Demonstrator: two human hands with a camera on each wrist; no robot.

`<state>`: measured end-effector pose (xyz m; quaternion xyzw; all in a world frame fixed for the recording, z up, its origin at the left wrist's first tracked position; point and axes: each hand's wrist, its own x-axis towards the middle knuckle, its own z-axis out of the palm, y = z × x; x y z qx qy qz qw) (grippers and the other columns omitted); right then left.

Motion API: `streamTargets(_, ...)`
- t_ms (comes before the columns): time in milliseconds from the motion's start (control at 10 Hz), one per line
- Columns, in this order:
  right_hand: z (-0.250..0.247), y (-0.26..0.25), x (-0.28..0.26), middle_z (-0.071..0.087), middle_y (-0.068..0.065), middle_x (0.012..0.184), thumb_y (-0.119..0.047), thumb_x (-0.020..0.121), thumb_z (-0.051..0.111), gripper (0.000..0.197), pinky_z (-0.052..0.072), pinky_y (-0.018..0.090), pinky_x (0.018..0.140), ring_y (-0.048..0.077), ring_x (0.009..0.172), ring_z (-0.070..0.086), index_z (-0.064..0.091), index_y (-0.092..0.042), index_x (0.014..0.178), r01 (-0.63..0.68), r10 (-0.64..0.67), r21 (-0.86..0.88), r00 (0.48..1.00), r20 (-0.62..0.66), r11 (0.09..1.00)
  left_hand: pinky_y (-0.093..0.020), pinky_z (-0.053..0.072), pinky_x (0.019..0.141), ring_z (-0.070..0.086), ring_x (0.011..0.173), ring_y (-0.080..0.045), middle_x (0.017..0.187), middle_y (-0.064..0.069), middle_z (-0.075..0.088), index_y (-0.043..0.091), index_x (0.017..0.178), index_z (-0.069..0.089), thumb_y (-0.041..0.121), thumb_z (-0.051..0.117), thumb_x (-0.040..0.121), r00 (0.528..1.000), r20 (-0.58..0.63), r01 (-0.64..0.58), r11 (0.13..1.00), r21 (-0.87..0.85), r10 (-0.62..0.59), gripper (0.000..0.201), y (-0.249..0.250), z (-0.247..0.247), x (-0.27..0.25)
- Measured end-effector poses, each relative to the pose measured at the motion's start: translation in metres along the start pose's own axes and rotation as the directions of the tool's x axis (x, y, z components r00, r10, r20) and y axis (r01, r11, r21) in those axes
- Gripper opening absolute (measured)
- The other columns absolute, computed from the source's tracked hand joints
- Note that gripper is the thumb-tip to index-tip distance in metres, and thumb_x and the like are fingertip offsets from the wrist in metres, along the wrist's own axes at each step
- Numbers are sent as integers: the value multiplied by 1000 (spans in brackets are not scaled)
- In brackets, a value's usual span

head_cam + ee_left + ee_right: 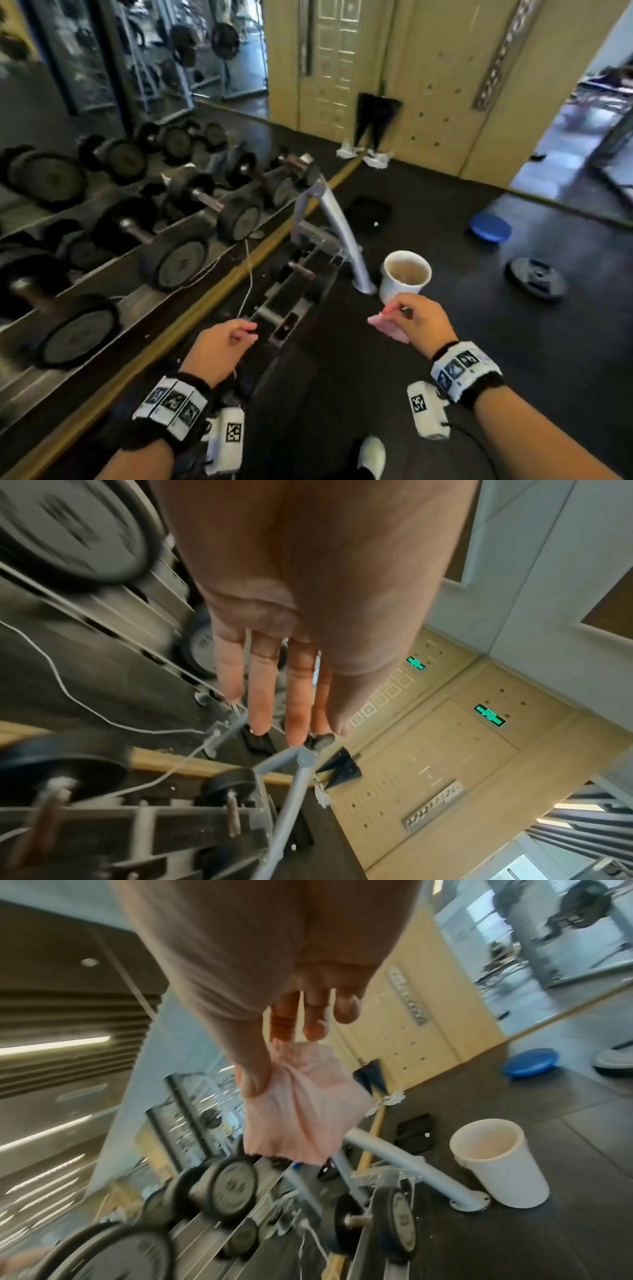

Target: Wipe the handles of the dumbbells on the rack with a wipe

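Observation:
Black dumbbells (202,200) with bare metal handles lie in a row on the grey two-tier rack (339,236) along the mirror on the left. A small dumbbell (301,269) sits on the lower tier. My right hand (394,313) hovers over the floor to the right of the rack's end and pinches a crumpled pink wipe (387,327) between thumb and fingers; the wipe (304,1110) hangs below the hand (274,1056). My left hand (248,334) hangs above the lower tier, holding nothing, and its fingers (294,710) are straight.
A white bucket (406,274) stands on the dark floor by the rack's foot. Farther right lie a blue disc (489,228) and a black weight plate (536,277). A thin white cord (248,274) runs across the rack. Crumpled white cloths (376,159) lie by the beige wall.

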<state>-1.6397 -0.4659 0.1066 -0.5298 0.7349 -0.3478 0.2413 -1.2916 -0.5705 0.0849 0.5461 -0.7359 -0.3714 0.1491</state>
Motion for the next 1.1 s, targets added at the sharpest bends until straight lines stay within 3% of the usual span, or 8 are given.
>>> streamTargets(100,-54,51,47,72,-19,68,1,84,72,16,43,0,57,-12,65,65,67,-10,73,-81,85,80,995,-45,994,-28,50,83,67,79,-8,80,11,72,31,97,71,17,70,89,1000,16,5,1000,-20,-5,16,49,37,67)
streamTargets(300,-169,126,150,67,-14,84,-31,79,78,11,50,24,73,3,79,63,69,-31,73,-128,113,-147,988,-104,981,-11,41,72,63,79,6,84,14,71,36,98,69,21,71,88,999,11,-36,999,-22,37,18,156,100,182)
streamTargets(400,-206,155,201,65,-13,84,-27,84,69,12,47,29,73,8,78,60,65,-34,75,-132,101,-208,983,-150,969,-12,43,81,62,89,6,93,17,69,31,102,69,19,70,89,997,25,-72,997,-4,72,18,201,124,230)
streamTargets(700,-233,245,391,59,-11,88,-19,89,67,23,38,16,62,4,75,56,58,-37,78,-232,183,-123,929,-322,965,-15,43,89,60,97,1,101,14,65,27,109,68,21,69,91,985,129,-122,991,60,114,19,275,187,396)
streamTargets(800,-211,288,453,67,-1,104,-20,89,66,16,52,32,80,23,96,65,64,-35,83,-397,380,-52,904,-196,917,-23,47,97,61,103,-2,107,13,66,29,112,67,24,68,91,979,181,-105,992,68,91,21,285,199,458)
streamTargets(900,-189,324,485,39,8,154,-13,86,71,41,41,36,109,30,135,47,65,-20,127,-476,476,-26,880,-7,879,-29,47,100,62,105,-5,110,12,68,28,116,67,25,66,93,972,234,-54,994,92,31,24,291,202,516)
streamTargets(1000,-200,345,502,22,0,162,-13,87,73,56,33,29,114,24,142,36,55,-23,138,-516,515,79,857,26,853,-30,47,101,61,105,-3,111,13,68,29,118,66,27,64,94,964,265,-14,998,57,-2,24,305,208,557)
streamTargets(1100,-232,356,514,34,0,158,-7,87,72,58,35,37,115,26,140,40,54,-23,140,-507,511,150,859,9,849,-17,47,91,63,100,0,107,12,69,28,117,67,26,63,95,957,288,-51,997,57,32,22,322,215,587)
